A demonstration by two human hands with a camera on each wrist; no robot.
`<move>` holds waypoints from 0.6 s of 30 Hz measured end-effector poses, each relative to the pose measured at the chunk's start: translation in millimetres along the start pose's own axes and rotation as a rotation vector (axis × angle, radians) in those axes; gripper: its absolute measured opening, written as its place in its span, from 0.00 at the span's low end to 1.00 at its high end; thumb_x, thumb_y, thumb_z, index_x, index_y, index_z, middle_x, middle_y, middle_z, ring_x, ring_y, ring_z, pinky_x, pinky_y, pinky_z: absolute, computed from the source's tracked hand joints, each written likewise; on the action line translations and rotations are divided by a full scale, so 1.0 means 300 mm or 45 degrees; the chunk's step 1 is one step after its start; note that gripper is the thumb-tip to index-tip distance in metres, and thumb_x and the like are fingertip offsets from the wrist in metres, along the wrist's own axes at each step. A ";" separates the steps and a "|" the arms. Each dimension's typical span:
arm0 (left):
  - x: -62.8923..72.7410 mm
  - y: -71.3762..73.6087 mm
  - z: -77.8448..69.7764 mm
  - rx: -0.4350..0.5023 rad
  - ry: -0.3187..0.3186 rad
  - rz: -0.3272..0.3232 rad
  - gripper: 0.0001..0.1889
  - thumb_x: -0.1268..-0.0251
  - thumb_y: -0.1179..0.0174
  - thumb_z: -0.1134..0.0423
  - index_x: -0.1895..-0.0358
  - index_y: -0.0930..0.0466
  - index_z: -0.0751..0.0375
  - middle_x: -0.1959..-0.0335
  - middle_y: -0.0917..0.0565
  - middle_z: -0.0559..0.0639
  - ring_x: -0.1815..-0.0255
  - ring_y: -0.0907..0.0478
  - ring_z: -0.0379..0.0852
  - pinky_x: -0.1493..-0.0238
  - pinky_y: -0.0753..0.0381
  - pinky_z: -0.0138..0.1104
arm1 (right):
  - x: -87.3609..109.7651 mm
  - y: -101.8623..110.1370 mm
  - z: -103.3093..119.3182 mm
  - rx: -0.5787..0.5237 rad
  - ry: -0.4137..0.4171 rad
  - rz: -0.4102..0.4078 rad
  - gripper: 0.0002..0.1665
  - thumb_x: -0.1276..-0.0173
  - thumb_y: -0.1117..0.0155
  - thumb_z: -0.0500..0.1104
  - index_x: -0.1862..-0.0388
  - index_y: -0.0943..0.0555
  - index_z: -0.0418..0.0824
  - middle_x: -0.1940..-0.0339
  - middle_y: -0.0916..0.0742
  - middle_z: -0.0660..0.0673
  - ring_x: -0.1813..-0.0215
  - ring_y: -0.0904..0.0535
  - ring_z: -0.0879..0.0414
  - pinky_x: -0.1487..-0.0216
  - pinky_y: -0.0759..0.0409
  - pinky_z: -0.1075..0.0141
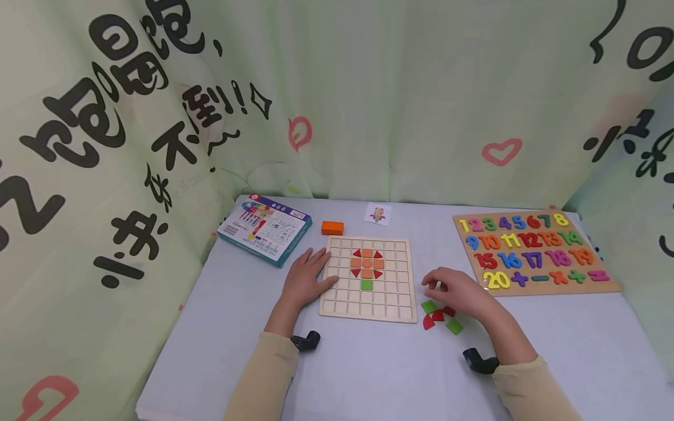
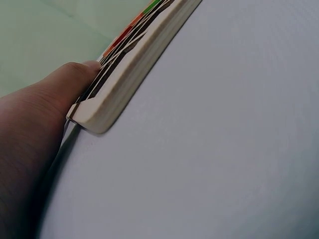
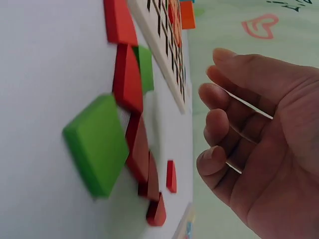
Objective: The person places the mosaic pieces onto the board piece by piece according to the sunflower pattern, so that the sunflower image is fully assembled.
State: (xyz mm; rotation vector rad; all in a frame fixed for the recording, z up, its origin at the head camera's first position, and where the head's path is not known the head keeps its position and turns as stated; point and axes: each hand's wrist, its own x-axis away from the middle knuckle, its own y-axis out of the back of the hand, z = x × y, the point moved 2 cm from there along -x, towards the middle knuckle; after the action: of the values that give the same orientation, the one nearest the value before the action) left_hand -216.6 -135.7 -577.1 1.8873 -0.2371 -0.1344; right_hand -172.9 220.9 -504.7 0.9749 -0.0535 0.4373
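Note:
A light wooden grid board lies in the middle of the table in the head view. Orange squares, red triangles and one green square sit in its cells. My left hand rests along the board's left edge, fingers extended and thumb on the rim. To the right of the board, my right hand hovers above loose red pieces and green pieces. Its fingers are loosely bent, and the right wrist view shows nothing between them.
A boxed set lies at the back left, beside an orange block. Behind the board is a small picture card. A wooden number board with coloured numerals occupies the right side. Printed curtains hang behind the table.

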 end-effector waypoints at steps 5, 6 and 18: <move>-0.001 -0.005 0.006 0.023 0.008 -0.010 0.41 0.36 0.48 0.30 0.23 0.41 0.43 0.21 0.40 0.41 0.18 0.52 0.54 0.20 0.48 0.52 | 0.019 -0.004 -0.045 -0.008 -0.015 0.060 0.16 0.37 0.29 0.45 0.50 0.17 0.48 0.59 0.17 0.51 0.57 0.24 0.55 0.59 0.20 0.66; -0.001 -0.006 0.007 0.022 0.008 -0.010 0.41 0.36 0.48 0.30 0.23 0.41 0.43 0.21 0.40 0.41 0.18 0.52 0.53 0.20 0.48 0.51 | 0.022 -0.007 -0.052 -0.011 -0.023 0.068 0.17 0.38 0.28 0.45 0.50 0.17 0.49 0.58 0.17 0.51 0.56 0.24 0.55 0.58 0.19 0.65; 0.003 -0.002 0.005 0.015 -0.004 -0.023 0.41 0.36 0.49 0.30 0.23 0.40 0.43 0.21 0.39 0.42 0.18 0.51 0.54 0.20 0.48 0.51 | 0.022 -0.040 -0.092 0.035 -0.003 0.090 0.17 0.40 0.26 0.46 0.51 0.16 0.53 0.53 0.16 0.52 0.47 0.24 0.53 0.50 0.16 0.58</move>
State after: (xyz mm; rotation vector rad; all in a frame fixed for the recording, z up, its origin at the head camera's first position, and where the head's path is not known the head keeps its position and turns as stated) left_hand -216.0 -137.0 -578.2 1.9017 -0.2237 -0.1486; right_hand -166.5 239.7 -528.3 1.0028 -0.0843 0.5030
